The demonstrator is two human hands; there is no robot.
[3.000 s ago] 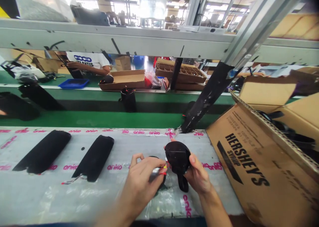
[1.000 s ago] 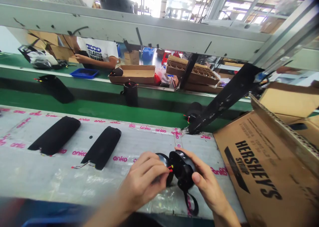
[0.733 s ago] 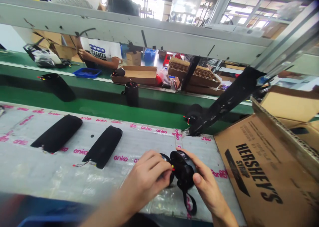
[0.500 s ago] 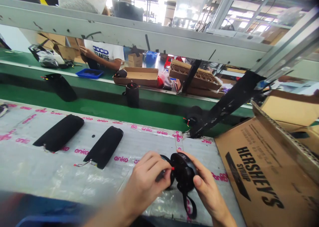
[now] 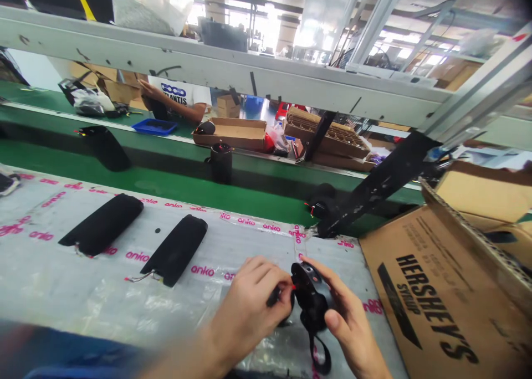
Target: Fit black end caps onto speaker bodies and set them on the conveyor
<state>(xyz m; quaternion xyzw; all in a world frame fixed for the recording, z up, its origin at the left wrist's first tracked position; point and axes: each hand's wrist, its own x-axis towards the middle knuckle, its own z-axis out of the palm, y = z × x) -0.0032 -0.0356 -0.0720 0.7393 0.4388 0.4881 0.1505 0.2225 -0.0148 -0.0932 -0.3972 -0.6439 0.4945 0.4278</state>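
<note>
My right hand (image 5: 347,318) is wrapped round the outer side of a black round plastic cap (image 5: 310,296), its inner side turned left. A black strap loop (image 5: 321,357) hangs from the cap. With thumb and fingers pinched together, my left hand (image 5: 255,298) grips a small red-tipped connector (image 5: 293,287) at the cap's inner side. A dark part behind the left fingers is mostly hidden. To the left, two black fabric-covered cylinders (image 5: 178,250) lie on the table, wires sticking out of their near ends.
A large cardboard box (image 5: 440,290) stands close at the right. Behind the wrapped table runs a green conveyor (image 5: 174,185) carrying several black cylinders (image 5: 221,163). A black slanted post (image 5: 378,182) rises at its near edge. Across it, a person (image 5: 178,99) handles a dark item.
The cap has turned a little more edge-on in my right hand. My left fingers stay pinched by its inner side. The whole view has shifted slightly.
</note>
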